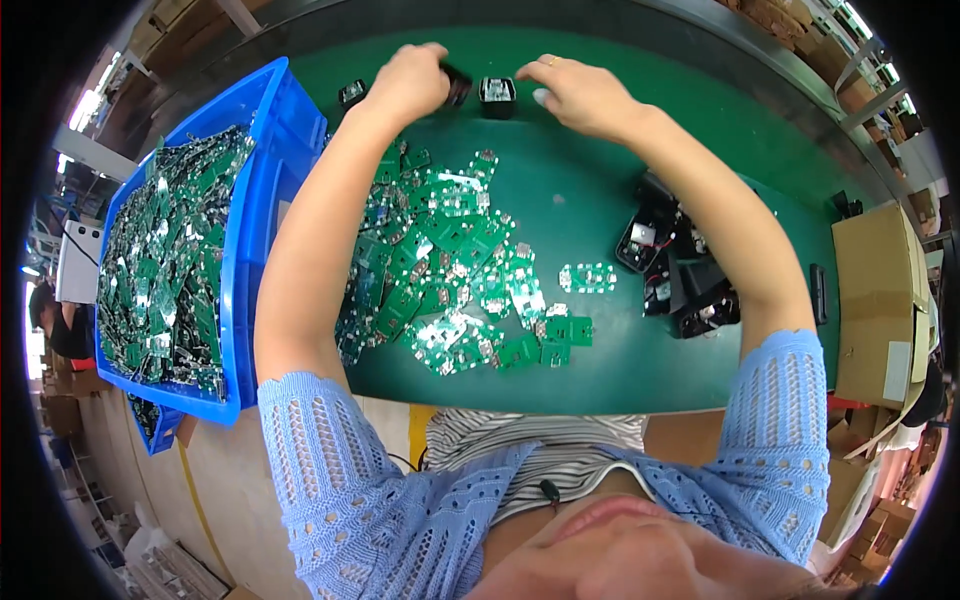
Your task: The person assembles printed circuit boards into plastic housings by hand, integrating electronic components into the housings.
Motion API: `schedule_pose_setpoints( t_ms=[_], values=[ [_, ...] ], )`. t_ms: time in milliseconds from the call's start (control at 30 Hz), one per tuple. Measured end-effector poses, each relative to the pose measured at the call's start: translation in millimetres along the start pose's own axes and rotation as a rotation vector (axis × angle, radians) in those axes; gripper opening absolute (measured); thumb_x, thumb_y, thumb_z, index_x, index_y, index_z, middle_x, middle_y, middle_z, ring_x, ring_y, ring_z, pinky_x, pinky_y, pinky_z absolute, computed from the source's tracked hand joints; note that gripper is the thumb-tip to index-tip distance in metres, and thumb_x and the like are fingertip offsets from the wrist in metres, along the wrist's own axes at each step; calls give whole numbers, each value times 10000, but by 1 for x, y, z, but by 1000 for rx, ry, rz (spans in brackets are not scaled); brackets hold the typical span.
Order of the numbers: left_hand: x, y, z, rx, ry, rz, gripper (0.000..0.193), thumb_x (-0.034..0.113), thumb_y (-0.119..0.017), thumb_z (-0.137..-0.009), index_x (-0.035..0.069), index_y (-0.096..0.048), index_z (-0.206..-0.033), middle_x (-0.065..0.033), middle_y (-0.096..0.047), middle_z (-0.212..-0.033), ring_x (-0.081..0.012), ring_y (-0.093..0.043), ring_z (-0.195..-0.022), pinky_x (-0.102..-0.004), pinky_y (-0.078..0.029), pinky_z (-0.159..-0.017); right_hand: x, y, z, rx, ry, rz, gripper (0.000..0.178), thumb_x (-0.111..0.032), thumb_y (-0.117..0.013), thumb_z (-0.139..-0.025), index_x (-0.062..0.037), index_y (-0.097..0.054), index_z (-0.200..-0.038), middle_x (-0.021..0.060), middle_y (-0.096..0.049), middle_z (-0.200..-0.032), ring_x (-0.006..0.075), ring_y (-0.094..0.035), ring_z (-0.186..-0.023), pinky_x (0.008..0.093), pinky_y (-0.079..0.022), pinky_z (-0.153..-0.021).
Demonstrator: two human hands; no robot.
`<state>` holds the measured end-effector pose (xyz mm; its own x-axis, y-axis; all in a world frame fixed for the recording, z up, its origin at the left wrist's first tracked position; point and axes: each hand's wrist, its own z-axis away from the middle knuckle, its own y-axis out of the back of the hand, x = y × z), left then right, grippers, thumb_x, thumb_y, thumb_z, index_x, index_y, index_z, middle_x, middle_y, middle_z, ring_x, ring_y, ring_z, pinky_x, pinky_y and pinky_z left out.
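At the far side of the green table, my left hand (pixel 412 84) is closed around a black plastic housing (pixel 456 87), which is smeared by motion. Just right of it, another black housing (pixel 497 96) stands on the table with its inside facing up. My right hand (pixel 580 95) is beside that housing, its thumb and index finger apart and holding nothing that I can see. A smaller black part (pixel 352 94) lies to the left of my left hand. Below my hands, a loose heap of green circuit boards (pixel 440 270) spreads over the table.
On the left, a blue bin (pixel 238 300) is filled with circuit boards. One circuit board (pixel 587 278) lies apart from the heap. Black housings with wires (pixel 690 275) are piled under my right forearm. A cardboard box (pixel 872 300) stands past the table's right edge.
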<state>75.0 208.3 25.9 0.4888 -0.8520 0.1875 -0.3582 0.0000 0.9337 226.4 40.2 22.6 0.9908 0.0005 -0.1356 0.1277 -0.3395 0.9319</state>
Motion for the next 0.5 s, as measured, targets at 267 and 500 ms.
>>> schedule_pose_setpoints(
  t_ms=[267, 500],
  values=[
    [76, 24, 88, -264, 354, 1661, 277, 52, -495, -866, -107, -391, -1067, -236, -541, -1015, -353, -613, -898, -407, -547, -807, -83, 39, 136, -479, 243, 444, 191, -148, -603, -688, -16, -599, -826, 92, -595, -822, 217, -556, -852, 300, -469, -637],
    [118, 27, 136, -264, 377, 1870, 250, 85, -498, -880, -65, -437, -1070, -215, -576, -971, -358, -615, -897, -421, -534, -811, -95, 27, 164, -170, 135, 323, 149, -62, -580, -677, -19, -527, -809, 89, -547, -780, 238, -521, -797, 321, -450, -671]
  ],
)
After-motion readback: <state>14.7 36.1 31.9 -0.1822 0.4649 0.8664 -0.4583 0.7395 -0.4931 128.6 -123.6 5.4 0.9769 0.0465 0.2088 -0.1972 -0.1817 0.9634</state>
